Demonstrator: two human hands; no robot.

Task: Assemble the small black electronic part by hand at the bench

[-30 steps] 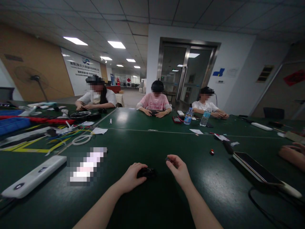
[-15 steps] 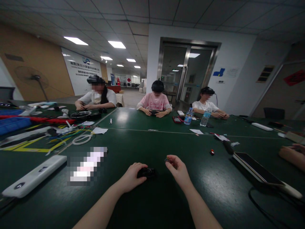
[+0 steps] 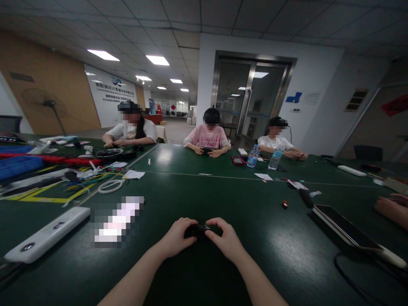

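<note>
A small black object lies low over the green table in front of me, its exact kind too dark to make out. My left hand grips its left end, thumb below and fingers above. At the opposite end, my right hand is closed in a pinch. Between its thumb and index finger is a small dark piece, mostly hidden, touching or right beside the black object.
A white power strip and a lit, blurred phone lie to the left. Cables and blue bins are farther left. A dark-screened phone and a small red item lie right. Several people sit around the table.
My right hand has moved left with the small dark piece and met the right end of the black object. My left hand has stayed in place.
</note>
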